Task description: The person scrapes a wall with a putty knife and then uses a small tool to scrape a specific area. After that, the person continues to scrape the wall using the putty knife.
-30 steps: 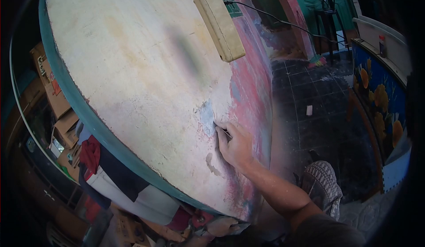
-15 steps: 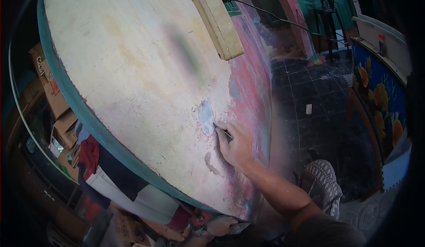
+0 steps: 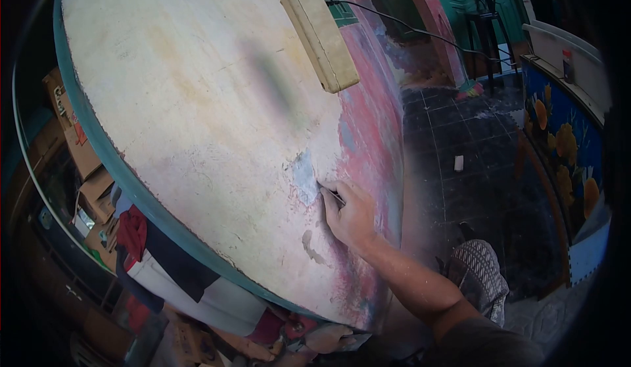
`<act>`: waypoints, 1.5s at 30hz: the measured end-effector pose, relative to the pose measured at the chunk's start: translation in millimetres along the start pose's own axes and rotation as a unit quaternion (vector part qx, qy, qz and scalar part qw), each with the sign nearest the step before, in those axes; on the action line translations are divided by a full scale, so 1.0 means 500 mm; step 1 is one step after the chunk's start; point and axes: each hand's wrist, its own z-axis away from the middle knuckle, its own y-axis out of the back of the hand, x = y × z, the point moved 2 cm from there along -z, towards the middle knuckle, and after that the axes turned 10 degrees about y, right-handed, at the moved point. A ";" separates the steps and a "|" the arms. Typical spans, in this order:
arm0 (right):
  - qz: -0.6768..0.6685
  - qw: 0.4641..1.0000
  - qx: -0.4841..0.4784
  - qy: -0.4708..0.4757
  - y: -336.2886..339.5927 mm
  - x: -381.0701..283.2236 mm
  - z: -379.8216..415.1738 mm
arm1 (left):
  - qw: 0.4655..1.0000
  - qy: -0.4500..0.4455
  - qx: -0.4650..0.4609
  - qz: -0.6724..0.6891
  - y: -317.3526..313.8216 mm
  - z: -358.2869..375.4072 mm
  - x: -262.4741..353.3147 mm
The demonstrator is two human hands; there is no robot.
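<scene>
My right hand point(image 3: 348, 214) rests on a large round board point(image 3: 197, 104) with a pale, worn, cream face and a red-stained right side. The fingers are closed on a thin dark tool point(image 3: 332, 196) whose tip touches the edge of a grey scraped patch point(image 3: 303, 173). A second small bare patch point(image 3: 311, 245) lies just below the hand. My left hand is out of sight.
A beige block point(image 3: 320, 33) with a black cord point(image 3: 407, 28) lies at the board's top. Cardboard boxes point(image 3: 85, 170) and cloth point(image 3: 151, 248) sit under the teal rim at left. Dark tiled floor point(image 3: 473, 170), a painted flower panel point(image 3: 565, 150) and a stool point(image 3: 486, 31) lie to the right.
The hand stays at the grey patch with the tool; only the camera view drifts slightly, shifting the board and block a little up and left.
</scene>
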 end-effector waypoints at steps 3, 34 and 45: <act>-0.009 1.000 0.000 -0.006 -0.002 0.005 0.006 | 0.999 0.044 -0.029 0.006 -0.001 0.002 0.005; -0.191 0.795 -0.352 -0.457 0.174 0.134 0.176 | 0.979 -0.042 0.080 0.184 0.014 -0.018 0.161; -0.389 0.714 -0.348 -0.467 0.246 0.089 0.159 | 0.833 0.113 0.178 0.511 0.085 -0.164 0.320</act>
